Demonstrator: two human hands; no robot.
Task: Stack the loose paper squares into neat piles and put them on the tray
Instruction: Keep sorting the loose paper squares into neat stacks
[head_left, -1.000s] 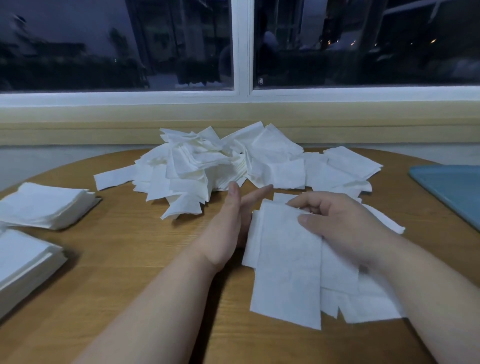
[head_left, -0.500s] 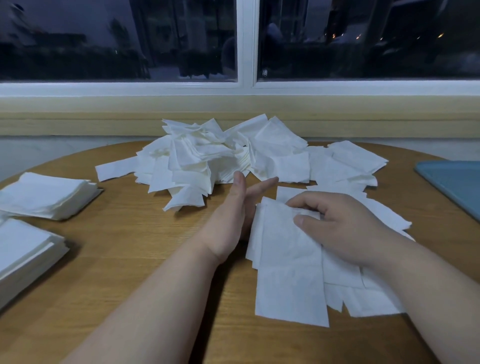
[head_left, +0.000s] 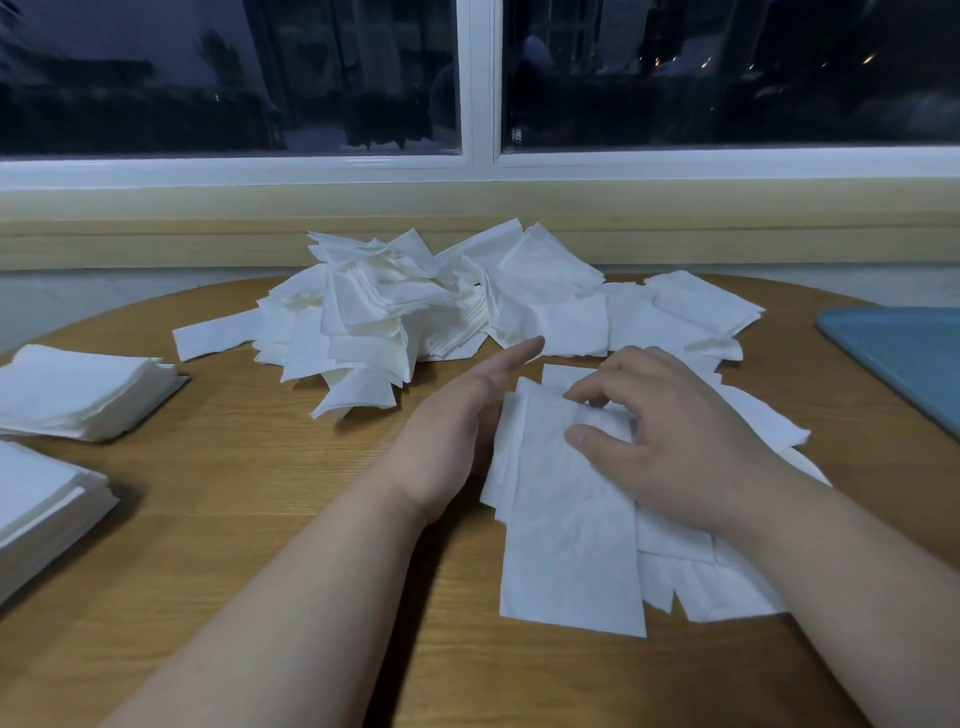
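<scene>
A big loose heap of white paper squares (head_left: 415, 306) lies at the far middle of the round wooden table (head_left: 234, 519). Nearer me, a small fanned bunch of squares (head_left: 566, 545) lies flat. My left hand (head_left: 457, 431) stands on its edge against the bunch's left side, fingers straight. My right hand (head_left: 670, 441) rests on top of the bunch, fingers bent, fingertips and thumb pressing the top sheet. The blue tray (head_left: 904, 358) sits at the table's right edge, partly out of view.
Two neat piles of squares sit at the left: one (head_left: 83, 389) farther back, one (head_left: 41, 514) nearer and cut off by the frame. A window sill and dark window run behind the table.
My right hand's fingers have lifted and spread a little on the top sheet. The left hand has stayed against the bunch's side, its fingers straighter. The view has tilted slightly.
</scene>
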